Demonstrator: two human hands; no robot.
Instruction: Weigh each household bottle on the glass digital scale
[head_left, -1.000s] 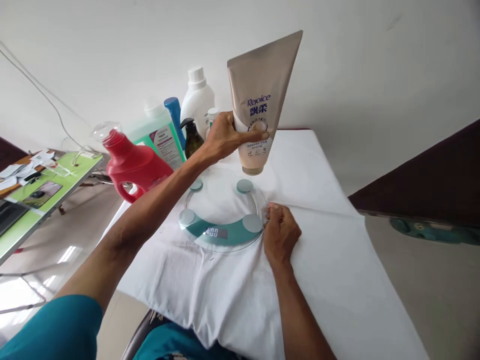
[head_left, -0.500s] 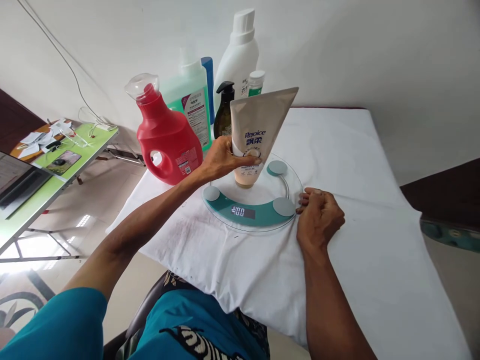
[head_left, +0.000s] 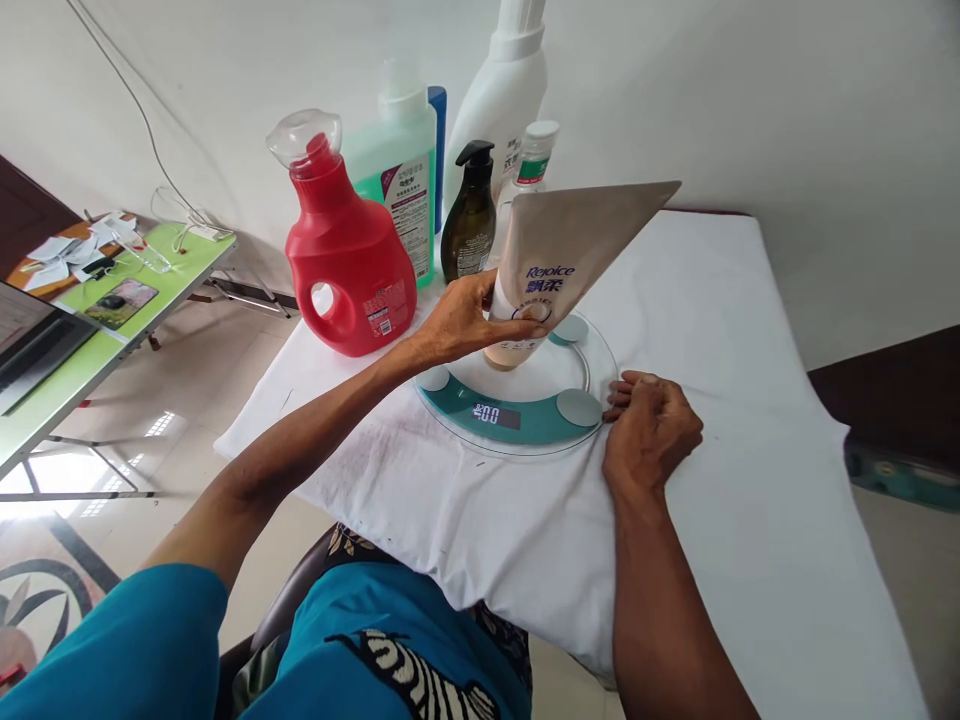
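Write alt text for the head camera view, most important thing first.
The left hand holds a beige Rejoice tube cap-down and tilted on a round glass scale, while the right hand rests at the scale's right edge. A red jug and other bottles stand behind on the white-covered table.

Setting: a domestic room used as an improvised work station. Indicators: a desk (head_left: 720, 330) covered with a white cloth and pushed against a plain white wall; a round glass bathroom scale (head_left: 525, 400) on the cloth; household bottles grouped at the wall, including a red detergent jug (head_left: 345, 270), a green liquid bottle (head_left: 401, 170) and a tall white bottle (head_left: 495, 100). A green folding table (head_left: 112, 320) nearby carries papers and cables. The floor is glossy tile.
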